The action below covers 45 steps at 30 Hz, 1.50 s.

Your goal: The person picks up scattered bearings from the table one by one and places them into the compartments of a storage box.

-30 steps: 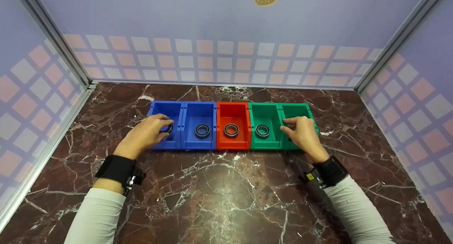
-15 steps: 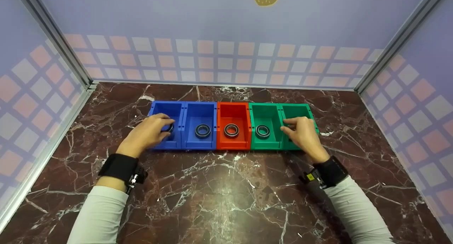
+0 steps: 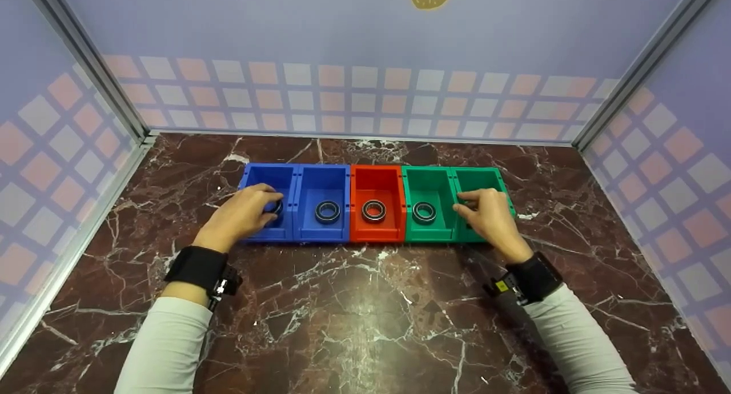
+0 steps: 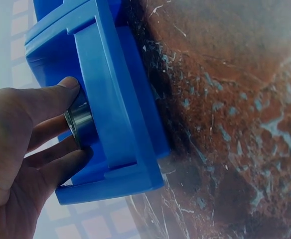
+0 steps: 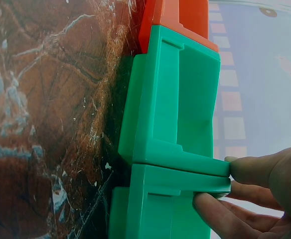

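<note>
My left hand [image 3: 243,211] reaches into the leftmost blue bin [image 3: 268,232] and pinches a metal bearing [image 4: 80,119]. In the left wrist view the bearing is on edge between thumb and fingers, partly hidden by them. My right hand [image 3: 488,211] is at the right end of the row, pinching the adjoining walls of two green bins [image 5: 188,164]. Its thumb lies on one side and its fingers on the other. Single ring bearings lie flat in the second blue bin [image 3: 327,212], the red bin [image 3: 374,232] and the left green bin [image 3: 437,232].
The bins stand side by side on a dark red marbled table [image 3: 354,302]. Behind and at both sides rise lilac panels [image 3: 365,40] with pink and white squares, framed by metal posts [image 3: 639,74].
My left hand and forearm have shifted slightly to the right, still pinching the bearing. The right hand keeps its place on the green bins' walls.
</note>
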Available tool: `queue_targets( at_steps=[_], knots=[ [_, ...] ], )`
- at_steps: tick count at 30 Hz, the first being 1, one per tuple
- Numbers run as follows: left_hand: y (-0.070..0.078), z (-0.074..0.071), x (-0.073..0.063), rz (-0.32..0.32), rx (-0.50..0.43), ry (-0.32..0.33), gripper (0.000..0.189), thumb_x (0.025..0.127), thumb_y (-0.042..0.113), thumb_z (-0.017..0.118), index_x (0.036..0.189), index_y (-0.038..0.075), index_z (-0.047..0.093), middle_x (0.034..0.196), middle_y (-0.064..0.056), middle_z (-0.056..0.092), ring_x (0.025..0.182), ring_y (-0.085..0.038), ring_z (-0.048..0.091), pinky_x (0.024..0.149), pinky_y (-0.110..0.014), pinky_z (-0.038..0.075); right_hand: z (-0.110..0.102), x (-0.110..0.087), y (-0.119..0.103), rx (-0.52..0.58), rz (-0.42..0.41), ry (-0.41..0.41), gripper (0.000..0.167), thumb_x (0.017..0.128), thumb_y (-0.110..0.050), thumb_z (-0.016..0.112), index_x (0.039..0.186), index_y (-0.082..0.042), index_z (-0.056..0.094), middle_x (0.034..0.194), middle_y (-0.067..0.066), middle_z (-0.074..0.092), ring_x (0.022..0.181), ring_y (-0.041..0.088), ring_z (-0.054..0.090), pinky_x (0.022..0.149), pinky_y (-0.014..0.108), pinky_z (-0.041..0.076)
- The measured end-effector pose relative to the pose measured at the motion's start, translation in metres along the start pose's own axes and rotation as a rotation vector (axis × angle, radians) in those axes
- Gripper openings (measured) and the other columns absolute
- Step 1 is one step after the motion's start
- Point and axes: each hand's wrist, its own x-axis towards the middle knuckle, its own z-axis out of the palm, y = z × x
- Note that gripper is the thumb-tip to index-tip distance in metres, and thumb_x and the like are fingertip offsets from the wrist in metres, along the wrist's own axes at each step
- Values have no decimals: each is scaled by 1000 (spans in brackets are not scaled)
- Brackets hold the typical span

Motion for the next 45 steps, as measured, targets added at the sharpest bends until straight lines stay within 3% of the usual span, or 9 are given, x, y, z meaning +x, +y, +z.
queue_targets(
  at_steps=[8,17,26,32,39,45],
  knots=[
    [-1,3,2,8,20,2,44,85,5,73,126,-7,63,127,-28,62,120,-43,58,107,-54,46,1,0,0,-2,-17,7,32,92,-15,70,120,1,69,104,25,74,74,30,73,65,39,59],
    [0,4,4,-2,53,-23,43,85,4,71,127,-6,63,127,-28,62,119,-44,58,105,-55,46,0,1,0,-21,2,3,32,91,-15,71,120,1,70,104,24,74,81,32,73,61,30,53],
    [0,6,7,-2,81,-46,43,85,4,71,126,-6,63,125,-28,63,118,-44,59,104,-55,47,0,1,0,-12,-8,2,33,92,-17,70,120,0,70,105,24,74,81,31,74,66,43,60],
    [0,7,8,15,82,-34,41,83,3,72,123,-6,65,121,-27,65,114,-43,61,101,-55,49,-1,1,0,-12,-8,1,33,92,-17,70,120,1,70,103,24,74,76,29,73,63,40,59],
    [-1,9,10,21,91,-38,35,83,3,72,117,-4,68,114,-25,67,108,-42,63,97,-55,51,-1,0,0,-9,-2,-5,33,93,-18,69,121,0,69,107,24,74,82,30,73,65,41,59],
    [-2,11,12,32,104,-37,27,81,2,73,107,-3,69,107,-23,67,102,-41,64,92,-54,53,0,-1,0,-20,5,-15,33,94,-17,68,122,-1,68,106,23,74,79,29,71,64,33,53]
  ],
)
